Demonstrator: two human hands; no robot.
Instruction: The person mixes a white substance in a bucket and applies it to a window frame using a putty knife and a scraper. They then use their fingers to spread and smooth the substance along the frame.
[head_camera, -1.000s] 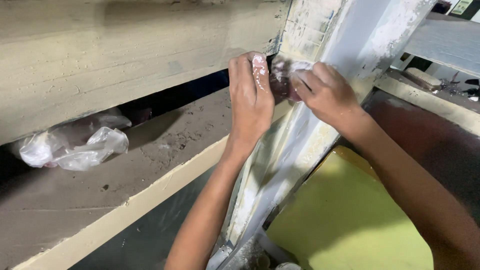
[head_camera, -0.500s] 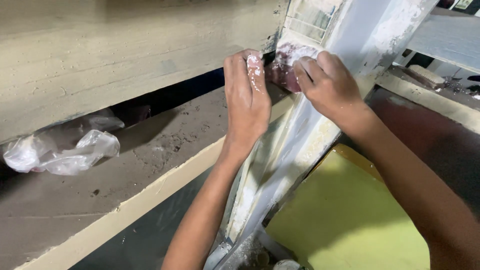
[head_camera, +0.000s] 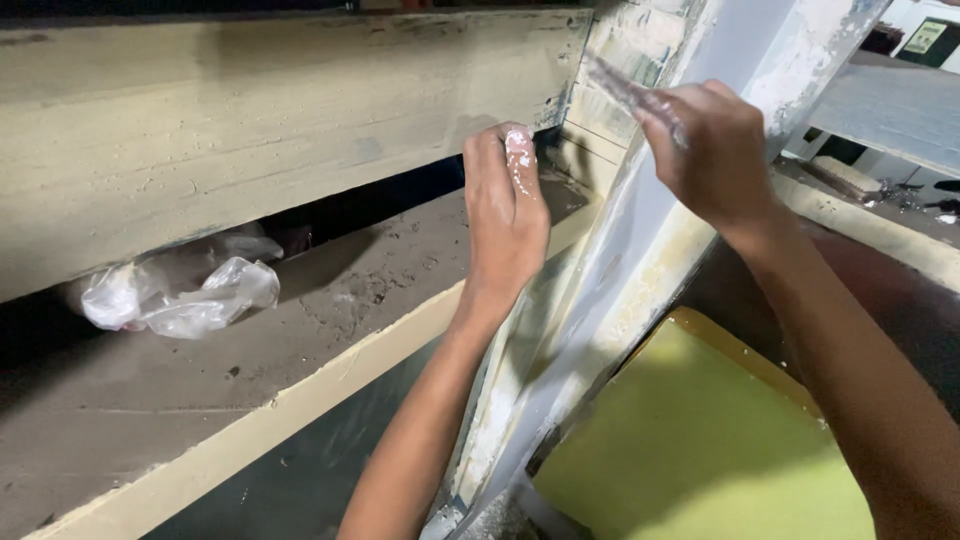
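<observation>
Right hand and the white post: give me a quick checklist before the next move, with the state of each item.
1. Right hand grips a thin tool-like strip: ok, though blurred; its kind cannot be told.
2. Strip's tip against the white post: cannot tell.
3. Left hand steady by the post, fingers smeared white: ok.
4. Left hand holds nothing: cannot tell, palm faces away.
5. Crumpled plastic bag lies on the ledge, apart from both hands: ok.
6. Yellow panel below free of drips: ok.
</observation>
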